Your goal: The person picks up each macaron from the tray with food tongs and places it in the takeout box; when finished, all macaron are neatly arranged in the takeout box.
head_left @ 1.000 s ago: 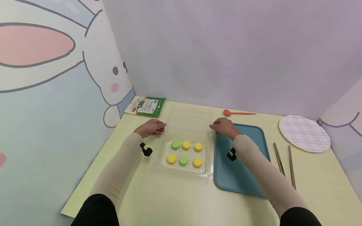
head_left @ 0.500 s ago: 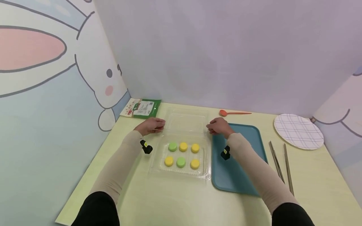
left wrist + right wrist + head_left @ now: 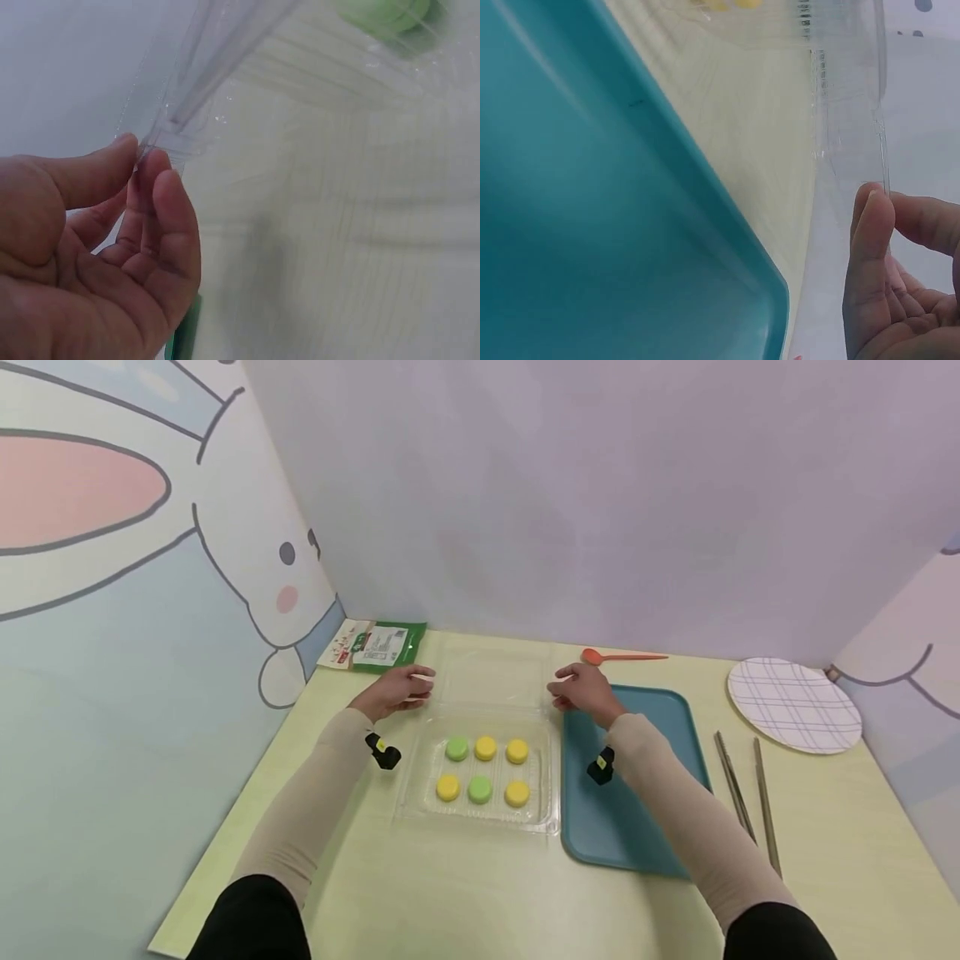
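Note:
A clear plastic clamshell box [image 3: 420, 810] lies opened out on the pale yellow table, its hinged lid [image 3: 491, 683] at the back. Several yellow macarons [image 3: 517, 793] and green macarons [image 3: 457, 748] sit in two rows in the base's compartments. My left hand [image 3: 393, 690] pinches the lid's left edge between thumb and fingertips, as the left wrist view shows close up. On the opposite side, my right hand [image 3: 588, 692] pinches the right edge; in the right wrist view the clear rim [image 3: 883, 150] runs down between thumb and fingers.
Right of the box lies a blue tray [image 3: 630, 810], partly under the right forearm. Metal tongs [image 3: 735, 785] and a metal rod [image 3: 767, 810] lie beyond it, near a checked plate [image 3: 795, 706]. An orange spoon [image 3: 622, 657] and a green-and-white packet [image 3: 375, 646] lie along the back.
Both hands have risen slightly at the lid's edges, and the lid appears tilted up a little more. The head view has shifted slightly. The macarons stay in place.

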A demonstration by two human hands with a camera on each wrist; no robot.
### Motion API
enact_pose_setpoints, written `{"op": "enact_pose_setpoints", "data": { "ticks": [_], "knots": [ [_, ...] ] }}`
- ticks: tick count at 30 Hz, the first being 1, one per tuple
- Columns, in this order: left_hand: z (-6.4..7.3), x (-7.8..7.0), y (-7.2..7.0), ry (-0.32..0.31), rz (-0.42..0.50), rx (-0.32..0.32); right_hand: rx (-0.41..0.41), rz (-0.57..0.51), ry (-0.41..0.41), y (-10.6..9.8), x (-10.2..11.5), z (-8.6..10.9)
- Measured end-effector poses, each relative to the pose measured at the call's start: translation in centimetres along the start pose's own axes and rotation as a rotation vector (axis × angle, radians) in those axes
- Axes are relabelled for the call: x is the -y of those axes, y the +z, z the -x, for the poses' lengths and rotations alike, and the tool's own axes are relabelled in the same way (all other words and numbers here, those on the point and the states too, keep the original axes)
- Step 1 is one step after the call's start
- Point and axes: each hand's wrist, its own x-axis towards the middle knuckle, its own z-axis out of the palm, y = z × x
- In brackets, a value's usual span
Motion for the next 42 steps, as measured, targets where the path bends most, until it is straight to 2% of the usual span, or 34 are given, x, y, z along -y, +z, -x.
{"op": "enact_pose_setpoints", "data": {
  "ticks": [9, 13, 18, 22, 30, 36, 42],
  "knots": [
    [0.6, -0.2, 0.2, 0.063, -0.021, -0.022, -0.022, -0.044, -0.117, -0.3, 0.1, 1.1],
    [0.6, -0.2, 0.4, 0.096, -0.028, -0.041, -0.04, -0.011, -0.183, -0.4, 0.3, 1.8],
    [0.9, -0.1, 0.6, 0.173, -0.057, -0.088, -0.088, 0.03, -0.254, -0.4, 0.5, 3.0],
    [1.6, -0.1, 0.7, 0.229, -0.087, -0.124, -0.098, 0.032, -0.298, -0.4, 0.6, 3.7],
    [3.1, 0.0, 1.4, 0.298, -0.116, -0.189, -0.098, 0.062, -0.353, -0.5, 0.8, 5.4],
    [3.9, 0.4, 1.6, 0.337, -0.152, -0.222, -0.113, 0.145, -0.375, -0.3, 0.7, 6.5],
    [4.6, 1.2, 1.6, 0.405, -0.173, -0.222, -0.114, 0.266, -0.437, -0.1, 0.3, 7.4]
  ]
}}
